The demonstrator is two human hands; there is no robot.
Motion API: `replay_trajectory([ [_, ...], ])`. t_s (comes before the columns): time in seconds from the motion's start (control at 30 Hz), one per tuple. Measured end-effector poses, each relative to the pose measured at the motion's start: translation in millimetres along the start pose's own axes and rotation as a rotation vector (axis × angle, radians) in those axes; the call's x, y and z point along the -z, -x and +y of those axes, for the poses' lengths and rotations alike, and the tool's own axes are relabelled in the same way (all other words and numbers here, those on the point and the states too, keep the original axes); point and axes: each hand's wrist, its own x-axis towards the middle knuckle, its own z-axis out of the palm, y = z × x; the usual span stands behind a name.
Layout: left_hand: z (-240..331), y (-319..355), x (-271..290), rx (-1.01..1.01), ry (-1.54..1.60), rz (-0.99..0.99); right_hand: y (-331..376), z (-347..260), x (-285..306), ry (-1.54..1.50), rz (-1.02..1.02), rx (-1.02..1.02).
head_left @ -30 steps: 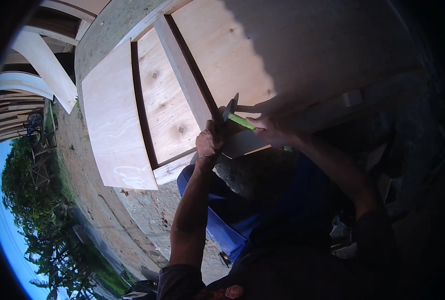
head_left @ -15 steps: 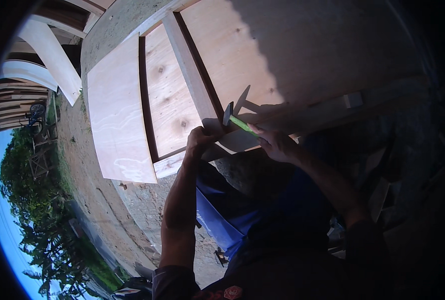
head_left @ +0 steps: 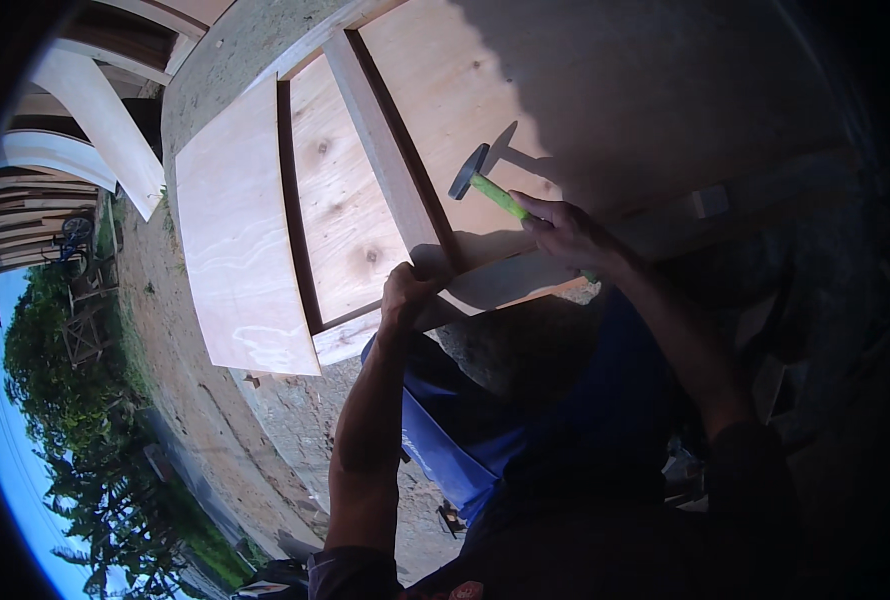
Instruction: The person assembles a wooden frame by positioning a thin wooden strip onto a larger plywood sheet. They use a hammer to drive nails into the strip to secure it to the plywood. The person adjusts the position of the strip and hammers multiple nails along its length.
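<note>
My right hand (head_left: pixel 565 232) is wrapped round the green handle of a hammer (head_left: pixel 501 196). The dark metal head is raised over the plywood panel (head_left: pixel 435 90), and its shadow falls on the panel. My left hand (head_left: pixel 406 292) is closed at the near edge of the wooden frame, beside the near end of a wooden crossbar (head_left: pixel 377 135). What its fingers pinch, if anything, is hidden in shadow.
A curved plywood sheet (head_left: pixel 240 230) lies across the frame's left end. A small wood block (head_left: pixel 710 201) sits on the near rail at right. Curved wooden pieces (head_left: pixel 100 120) stand at the far left, with trees (head_left: pixel 60 370) beyond the dirt ground.
The hammer has risen away from the near end of the crossbar, with my right hand moving up and slightly right. My left hand stays at the frame edge.
</note>
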Motion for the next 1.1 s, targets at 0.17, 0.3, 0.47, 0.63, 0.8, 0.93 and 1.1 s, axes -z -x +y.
replay_trajectory([
  [0.17, 0, -8, -3, -0.004, -0.026, -0.015, -19, 44, -31, 0.019, 0.330, 0.260],
  [0.3, -14, -4, -1, -0.017, -0.011, -0.020, -11, 5, -4, 0.265, 0.188, 0.337],
  [0.47, 6, -5, -4, -0.086, 0.010, 0.007, -27, 62, -25, 0.610, 0.446, 0.715],
  [0.63, -26, -5, -6, -0.074, 0.052, 0.006, -23, 38, 2, 0.416, -0.026, 0.275],
  [0.8, 5, 2, -1, -0.066, 0.034, -0.037, -21, 37, -10, 0.155, 0.448, 0.324],
  [0.93, 1, -1, 4, -0.064, 0.021, -0.020, -30, 55, -12, 0.551, 0.168, 0.523],
  [1.1, 3, 3, 0, -0.045, 0.003, -0.025, -17, 22, 4, 0.194, 0.258, 0.208],
])
